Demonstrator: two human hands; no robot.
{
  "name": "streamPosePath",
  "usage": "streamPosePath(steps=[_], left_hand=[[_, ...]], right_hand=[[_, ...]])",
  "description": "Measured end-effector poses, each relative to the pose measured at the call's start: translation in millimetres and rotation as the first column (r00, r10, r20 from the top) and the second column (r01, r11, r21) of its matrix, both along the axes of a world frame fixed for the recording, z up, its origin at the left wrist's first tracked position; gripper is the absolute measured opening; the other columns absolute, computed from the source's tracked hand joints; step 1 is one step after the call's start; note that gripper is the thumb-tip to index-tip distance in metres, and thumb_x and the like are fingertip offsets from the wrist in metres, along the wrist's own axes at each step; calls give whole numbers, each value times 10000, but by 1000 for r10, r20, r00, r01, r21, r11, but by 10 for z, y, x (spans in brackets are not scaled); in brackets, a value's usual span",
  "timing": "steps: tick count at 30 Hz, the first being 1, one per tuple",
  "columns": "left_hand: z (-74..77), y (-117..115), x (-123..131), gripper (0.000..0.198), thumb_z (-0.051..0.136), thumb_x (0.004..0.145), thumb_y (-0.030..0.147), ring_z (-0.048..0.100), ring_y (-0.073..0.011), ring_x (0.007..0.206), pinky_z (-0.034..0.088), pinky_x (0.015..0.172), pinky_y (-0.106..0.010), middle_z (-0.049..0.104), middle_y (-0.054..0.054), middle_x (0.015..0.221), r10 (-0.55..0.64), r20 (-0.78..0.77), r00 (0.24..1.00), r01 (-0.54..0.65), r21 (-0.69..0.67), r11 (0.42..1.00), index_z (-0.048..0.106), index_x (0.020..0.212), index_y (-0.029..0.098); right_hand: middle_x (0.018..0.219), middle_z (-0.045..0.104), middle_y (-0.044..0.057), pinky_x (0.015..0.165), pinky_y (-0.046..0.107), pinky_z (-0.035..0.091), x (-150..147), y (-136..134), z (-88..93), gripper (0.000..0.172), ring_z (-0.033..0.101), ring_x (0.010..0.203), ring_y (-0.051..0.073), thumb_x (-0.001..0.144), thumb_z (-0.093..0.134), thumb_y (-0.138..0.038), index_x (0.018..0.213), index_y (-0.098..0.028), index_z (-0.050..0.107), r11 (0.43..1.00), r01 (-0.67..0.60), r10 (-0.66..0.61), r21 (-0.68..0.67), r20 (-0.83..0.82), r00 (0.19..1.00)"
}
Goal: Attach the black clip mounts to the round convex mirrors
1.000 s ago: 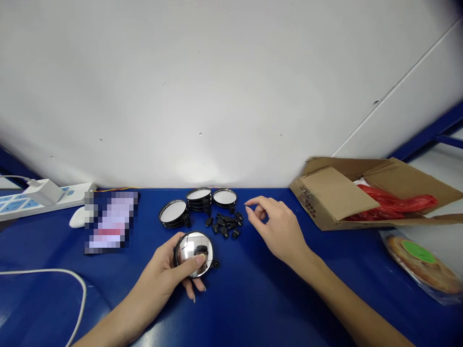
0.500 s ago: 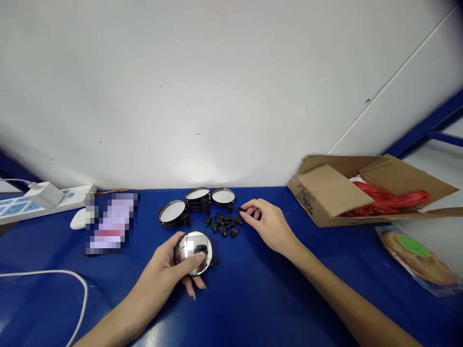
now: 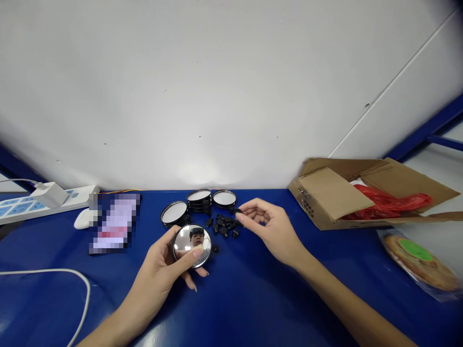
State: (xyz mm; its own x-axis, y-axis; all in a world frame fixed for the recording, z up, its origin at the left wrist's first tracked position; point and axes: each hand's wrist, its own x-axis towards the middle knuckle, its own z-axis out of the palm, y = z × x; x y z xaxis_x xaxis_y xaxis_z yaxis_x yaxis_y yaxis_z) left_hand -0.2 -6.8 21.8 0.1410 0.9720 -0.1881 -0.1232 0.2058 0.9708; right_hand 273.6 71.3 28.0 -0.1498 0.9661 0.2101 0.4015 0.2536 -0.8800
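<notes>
So I had a mirror [image 3: 183, 238] in my left hand [image 3: 161, 265], thumb pressed on the glass, other fingers curled underneath, its knob [image 3: 216, 249] at 3 o'clock. My right hand [image 3: 273, 230] had thumb and index pinched together on a black bit [image 3: 238, 211], at 2 o'clock of the loose pile [image 3: 222, 223]. More mirrors [image 3: 199, 195] sat on the counter [image 3: 231, 303] from 11 to 1 o'clock of mine.
</notes>
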Motion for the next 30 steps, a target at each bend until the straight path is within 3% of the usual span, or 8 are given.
streamPosePath(steps=[2, 5, 11, 16, 23, 30], left_hand=[[34, 4, -10, 404, 942, 946, 474, 826, -236, 874, 679, 782, -308, 848, -63, 1014, 10, 13, 1000, -10, 15, 1000, 734, 1164, 204], [69, 3, -17, 334, 940, 955, 443, 795, -219, 965, 620, 926, -291, 850, -34, 960, 19, 25, 1000, -20, 59, 998, 722, 1083, 224], [-6, 9, -21, 333, 928, 961, 448, 756, -234, 927, 700, 910, -384, 808, -26, 937, -6, 54, 999, 2, 74, 997, 731, 1123, 234], [3, -13, 18, 334, 949, 937, 431, 729, -233, 901, 746, 891, -424, 782, -16, 880, 58, 41, 997, -62, 99, 993, 758, 1125, 231], [136, -50, 84, 276, 925, 955, 448, 791, -275, 980, 754, 874, -423, 846, -79, 1097, 67, 14, 998, -68, 138, 988, 798, 1048, 221], [106, -56, 62, 263, 909, 979, 445, 793, -255, 975, 724, 880, -368, 848, -100, 1211, 69, -1, 998, -68, 176, 982, 799, 996, 206]], right_hand=[[893, 757, 45, 716, 336, 540, -82, -105, 60, 365, 670, 794, 197, 953, 880, -554, 1062, -210, 825, 969, -203, 178, -141, -168, 970], [842, 682, 8, 677, 310, 474, -178, -230, 102, 335, 569, 737, 154, 953, 905, -513, 1094, -214, 856, 925, -315, 258, -213, -256, 932], [861, 697, 17, 685, 316, 453, -205, -275, 63, 338, 563, 764, 160, 961, 904, -518, 1110, -216, 881, 910, -331, 266, -249, -262, 928], [851, 745, 34, 670, 315, 454, -214, -274, 56, 358, 582, 743, 161, 927, 932, -534, 1073, -209, 898, 898, -338, 259, -281, -282, 924], [807, 784, 34, 594, 281, 465, -234, -303, 31, 320, 634, 683, 151, 877, 981, -466, 1041, -204, 897, 867, -370, 234, -335, -382, 894], [855, 837, 51, 579, 279, 489, -332, -371, 20, 278, 689, 692, 158, 868, 989, -415, 1005, -200, 878, 885, -355, 199, -301, -446, 873]])
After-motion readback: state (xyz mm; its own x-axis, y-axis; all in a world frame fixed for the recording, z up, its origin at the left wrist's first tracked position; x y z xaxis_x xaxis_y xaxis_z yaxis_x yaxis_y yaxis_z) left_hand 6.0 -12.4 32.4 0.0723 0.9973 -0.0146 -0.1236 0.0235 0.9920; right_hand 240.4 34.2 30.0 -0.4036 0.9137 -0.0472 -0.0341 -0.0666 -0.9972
